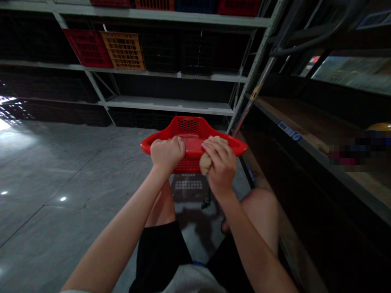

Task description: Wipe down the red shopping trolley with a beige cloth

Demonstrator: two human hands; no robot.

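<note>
A red plastic shopping cart [189,166] stands straight in front of me, its wide rim and handle towards my body. My left hand [167,153] is closed around the left part of the handle, thumb on top. On the right part, my right hand [221,165] presses a crumpled beige cloth [205,163] against the handle, fingers curled over it. Part of the cloth shows above the fingers and part hangs below the handle. A dark lower panel and a caster wheel [206,202] of the cart show beneath the basket.
Ahead, a white metal rack [171,103] holds a red crate [88,48], a yellow crate [122,51] and dark crates. Along my right runs a wooden shelf [287,112] with a blue-white label [289,130]. Grey concrete floor [67,171] extends to the left.
</note>
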